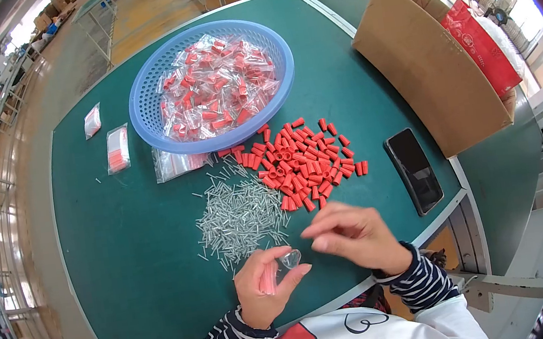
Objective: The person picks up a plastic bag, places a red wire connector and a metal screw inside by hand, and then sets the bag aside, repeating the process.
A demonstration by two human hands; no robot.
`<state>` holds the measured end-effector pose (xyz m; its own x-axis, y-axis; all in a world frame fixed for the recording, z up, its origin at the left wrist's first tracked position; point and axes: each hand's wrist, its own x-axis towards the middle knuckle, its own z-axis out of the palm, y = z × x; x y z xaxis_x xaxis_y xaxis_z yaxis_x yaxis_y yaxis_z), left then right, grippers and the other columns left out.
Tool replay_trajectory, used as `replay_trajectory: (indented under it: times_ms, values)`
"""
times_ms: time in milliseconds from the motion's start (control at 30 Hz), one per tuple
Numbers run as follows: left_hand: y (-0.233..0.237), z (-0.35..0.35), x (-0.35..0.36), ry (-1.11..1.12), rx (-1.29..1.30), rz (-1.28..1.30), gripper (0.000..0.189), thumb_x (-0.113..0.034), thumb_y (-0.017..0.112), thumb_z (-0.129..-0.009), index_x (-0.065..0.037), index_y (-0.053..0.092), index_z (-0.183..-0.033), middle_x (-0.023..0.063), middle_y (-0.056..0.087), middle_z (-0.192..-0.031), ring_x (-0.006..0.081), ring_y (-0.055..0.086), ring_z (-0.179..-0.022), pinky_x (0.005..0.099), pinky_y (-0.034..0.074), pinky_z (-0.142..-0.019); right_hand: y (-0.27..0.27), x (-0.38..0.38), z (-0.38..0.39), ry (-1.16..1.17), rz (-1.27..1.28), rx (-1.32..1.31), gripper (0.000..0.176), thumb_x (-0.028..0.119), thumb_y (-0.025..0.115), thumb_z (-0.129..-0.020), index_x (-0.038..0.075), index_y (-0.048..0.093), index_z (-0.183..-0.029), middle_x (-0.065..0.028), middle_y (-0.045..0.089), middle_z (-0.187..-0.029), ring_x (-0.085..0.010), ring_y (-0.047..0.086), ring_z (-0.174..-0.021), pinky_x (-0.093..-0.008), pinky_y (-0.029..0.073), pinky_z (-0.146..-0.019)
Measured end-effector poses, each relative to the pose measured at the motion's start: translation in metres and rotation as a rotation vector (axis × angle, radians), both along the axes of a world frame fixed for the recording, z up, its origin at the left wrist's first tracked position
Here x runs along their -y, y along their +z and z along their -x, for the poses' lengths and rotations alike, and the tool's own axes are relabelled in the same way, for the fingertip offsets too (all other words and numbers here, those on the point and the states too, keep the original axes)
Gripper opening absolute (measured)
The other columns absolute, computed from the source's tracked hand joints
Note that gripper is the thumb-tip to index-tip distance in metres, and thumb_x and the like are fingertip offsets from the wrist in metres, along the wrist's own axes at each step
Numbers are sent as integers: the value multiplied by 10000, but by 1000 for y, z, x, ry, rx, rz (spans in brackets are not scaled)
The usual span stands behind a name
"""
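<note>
My left hand [263, 282] is closed on clear plastic bags with red stripes [269, 279]. The mouth of one bag [290, 258] gapes between its thumb and forefinger. To the right, my right hand [351, 234] hovers with bent fingers, the thumb a little apart from the forefinger; I see nothing between them. Just beyond both hands lie a heap of small silver screws [240, 217] and, right of it, a pile of red ribbed plastic caps [304, 162].
A blue perforated basket [144, 110] full of filled bags stands at the back of the green table [134, 267]. More bags [118, 149] lie left of it. A black phone [414, 172] and a cardboard box [428, 69] are on the right.
</note>
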<state>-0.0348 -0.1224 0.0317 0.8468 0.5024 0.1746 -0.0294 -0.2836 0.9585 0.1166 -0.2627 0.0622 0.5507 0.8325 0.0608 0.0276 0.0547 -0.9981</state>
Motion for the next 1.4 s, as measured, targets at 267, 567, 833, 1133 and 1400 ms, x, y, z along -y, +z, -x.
replay_trajectory:
  times_ms: [267,567,833,1133,1400]
  values:
    - [-1,1,4,-92,14,35,387,3,846,-709,10,645,-1040,16,580,-800,27,414,-602,190,306,-522,-16,7,-53,-114,297,1067,246,8,693,-765,36,680,-1009,-95,622,-1029,-254,610,-884,-345,514,-728]
    - [2,1,0,-64,13,38,388,-30,852,-712,-1,652,-1043,0,568,-777,24,401,-592,188,302,-521,-21,-8,-48,48,471,1203,320,51,685,-778,27,625,-1092,-108,595,-1030,-274,621,-906,-370,534,-741]
    - [-4,0,-1,-13,-6,74,394,-35,854,-708,-15,646,-1042,-23,538,-743,24,371,-572,190,292,-512,-17,-6,-38,-71,236,900,272,33,725,-775,31,663,-1041,-85,658,-954,-239,650,-831,-327,523,-704]
    - [-3,2,0,-15,-17,45,402,-63,856,-709,-22,646,-1049,41,620,-810,96,519,-652,231,417,-595,-8,-10,15,15,-102,331,276,26,756,-782,47,700,-1052,-64,705,-977,-226,644,-935,-359,464,-862]
    - [-2,2,0,1,34,43,412,-6,839,-714,-7,636,-1073,22,607,-822,39,445,-632,203,357,-548,5,1,13,-70,20,510,300,34,745,-791,44,686,-1085,-58,678,-899,-210,629,-860,-318,491,-748]
